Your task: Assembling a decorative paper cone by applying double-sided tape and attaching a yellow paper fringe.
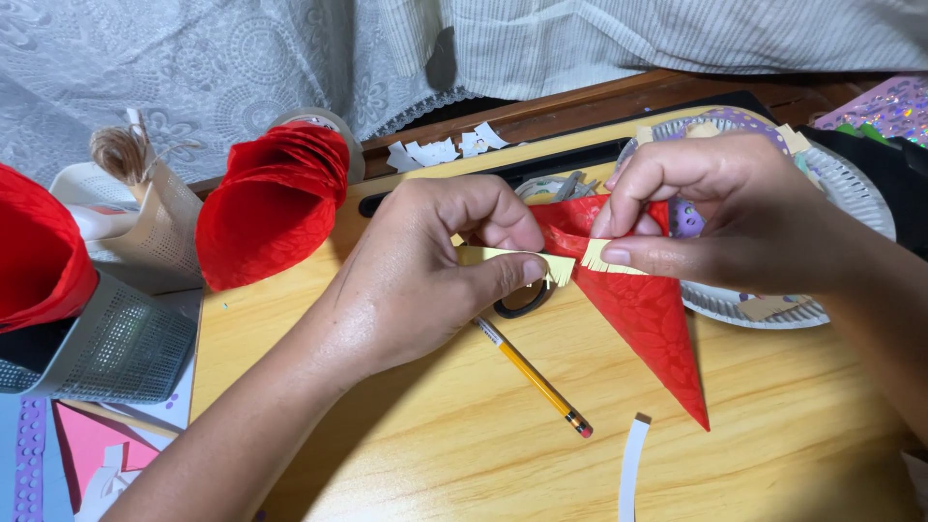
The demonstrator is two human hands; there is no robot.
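We see our left hand [425, 266] pinching a fringed yellow paper strip [512, 259] | our right hand [735, 217] pinching its other end against a red paper cone [643, 309] | cone lies over wooden board [435, 425], pencil [536, 377] just beside

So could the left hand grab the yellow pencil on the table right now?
Probably not at once: the left hand is pinching the fringed yellow paper strip against the red paper cone. The yellow pencil lies just below it on the wooden table, uncovered, so letting go would free the way.
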